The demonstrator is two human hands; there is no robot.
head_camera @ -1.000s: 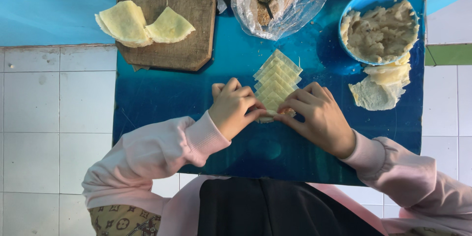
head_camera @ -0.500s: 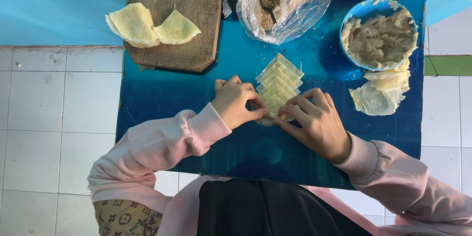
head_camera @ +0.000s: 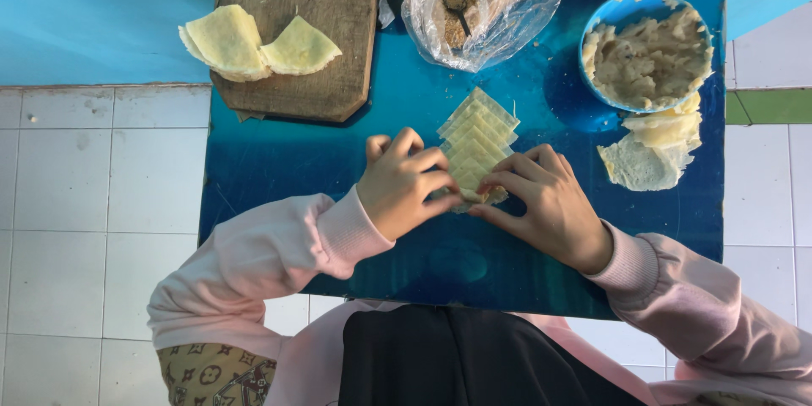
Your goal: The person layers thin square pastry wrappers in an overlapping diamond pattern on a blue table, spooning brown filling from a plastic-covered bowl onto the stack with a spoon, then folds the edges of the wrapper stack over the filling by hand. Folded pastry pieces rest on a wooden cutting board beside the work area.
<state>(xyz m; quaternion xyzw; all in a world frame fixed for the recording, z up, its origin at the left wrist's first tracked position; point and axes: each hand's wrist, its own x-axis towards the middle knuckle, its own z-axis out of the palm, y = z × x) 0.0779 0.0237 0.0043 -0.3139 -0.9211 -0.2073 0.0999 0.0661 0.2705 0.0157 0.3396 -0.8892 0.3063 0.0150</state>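
Observation:
A row of overlapping pale yellow square wrappers (head_camera: 476, 137) lies on the blue table (head_camera: 279, 169). My left hand (head_camera: 404, 182) and my right hand (head_camera: 541, 203) meet at the near end of the row. The fingertips of both pinch the nearest wrapper, folding it around something small that the fingers hide. Both arms wear pink sleeves.
A wooden board (head_camera: 313, 42) at the back left carries folded yellow sheets (head_camera: 254, 44). A clear plastic bag (head_camera: 482, 0) with brown crumbs and a spoon sits at the back centre. A blue bowl (head_camera: 647, 52) of pale filling stands at the right, torn sheets (head_camera: 655, 148) beside it. White floor tiles surround the table.
The hands stay at the near end of the wrapper row, fingers shifting slightly on the nearest piece. The view has drifted a little.

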